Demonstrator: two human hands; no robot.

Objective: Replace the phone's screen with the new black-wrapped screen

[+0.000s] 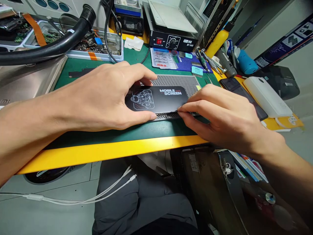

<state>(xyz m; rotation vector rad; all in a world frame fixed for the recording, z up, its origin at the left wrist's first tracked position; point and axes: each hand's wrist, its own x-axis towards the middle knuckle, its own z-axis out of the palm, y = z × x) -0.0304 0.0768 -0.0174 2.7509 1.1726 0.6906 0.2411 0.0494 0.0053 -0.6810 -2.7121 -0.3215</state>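
Note:
A flat black case [166,101] printed "MOBILE SCREEN" with a line-drawn figure rests on a perforated metal plate [176,81] on the green mat. Its left end is gripped by my left hand [110,94], thumb along the near edge and fingers at the far edge. My right hand [220,114] pinches the case's near edge toward its right end, with thumb and index finger pressed close together. Whether anything small lies between those fingertips is hidden.
A parts tray [97,56] and black hose [56,45] occupy the back left. Behind the plate stands a control box [171,40]. Tools, a dark phone [244,96] and a white power bank [267,96] lie right. The yellow table edge [110,149] runs in front.

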